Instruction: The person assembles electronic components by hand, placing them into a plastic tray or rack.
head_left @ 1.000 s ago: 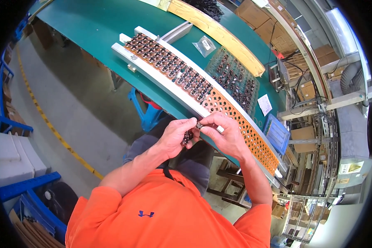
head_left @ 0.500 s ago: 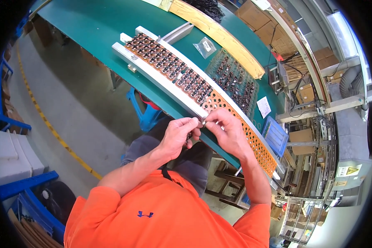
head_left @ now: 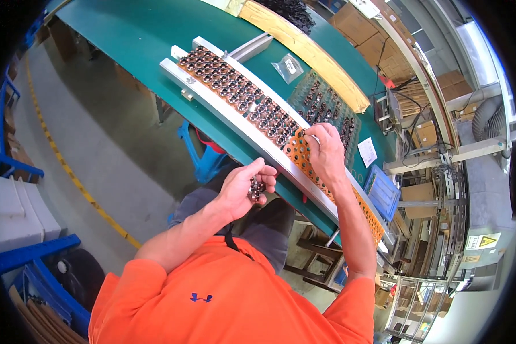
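Observation:
My left hand [head_left: 235, 188] is curled, palm up, around several small shiny round metal parts [head_left: 256, 190], just off the near side of the bench. Over the orange perforated strip [head_left: 297, 152], my right hand [head_left: 328, 156] has its fingertips pinched together at the holes near the filled section. What those fingertips hold, if anything, is hidden. Dome-like shiny metal parts [head_left: 226, 85] sit in rows across the far-left stretch of the strip. Two pale metal rails [head_left: 226, 107] run along the strip's long sides.
On the green bench [head_left: 117, 34] lie a clear tray [head_left: 354, 127] with dark shiny parts, a plastic bag [head_left: 288, 68], a long yellow piece [head_left: 309, 49] and a paper slip [head_left: 367, 152]. A blue bin [head_left: 382, 191] stands at right. Under the near edge is a blue stool [head_left: 199, 156].
My right hand has moved away from my left, up and right onto the orange strip. My left hand has turned its palm up more, showing the metal parts in it.

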`<control>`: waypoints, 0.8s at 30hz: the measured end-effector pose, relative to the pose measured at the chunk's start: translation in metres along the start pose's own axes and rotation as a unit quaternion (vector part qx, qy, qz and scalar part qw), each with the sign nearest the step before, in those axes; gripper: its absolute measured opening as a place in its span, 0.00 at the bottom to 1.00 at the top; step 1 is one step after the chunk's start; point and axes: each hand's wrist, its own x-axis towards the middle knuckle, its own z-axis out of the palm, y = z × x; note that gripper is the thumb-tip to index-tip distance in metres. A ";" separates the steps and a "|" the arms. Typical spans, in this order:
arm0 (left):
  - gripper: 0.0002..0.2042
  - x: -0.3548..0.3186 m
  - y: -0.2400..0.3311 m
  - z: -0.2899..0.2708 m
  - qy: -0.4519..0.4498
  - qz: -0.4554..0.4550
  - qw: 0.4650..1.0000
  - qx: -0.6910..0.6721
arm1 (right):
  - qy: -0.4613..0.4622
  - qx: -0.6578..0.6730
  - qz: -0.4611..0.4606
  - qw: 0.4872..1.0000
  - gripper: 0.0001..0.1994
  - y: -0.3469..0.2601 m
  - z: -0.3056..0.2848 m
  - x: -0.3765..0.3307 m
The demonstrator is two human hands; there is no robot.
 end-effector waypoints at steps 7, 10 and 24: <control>0.19 0.001 0.000 0.000 0.016 -0.008 1.000 0.003 | -0.003 -0.015 -0.029 0.999 0.03 0.001 0.005 0.000; 0.19 0.001 0.000 0.000 0.018 -0.010 1.000 0.003 | -0.002 -0.024 -0.038 0.999 0.03 0.002 0.006 0.000; 0.33 0.002 -0.001 0.003 -0.039 -0.024 0.999 0.020 | -0.075 0.118 0.030 0.990 0.08 -0.047 -0.022 -0.019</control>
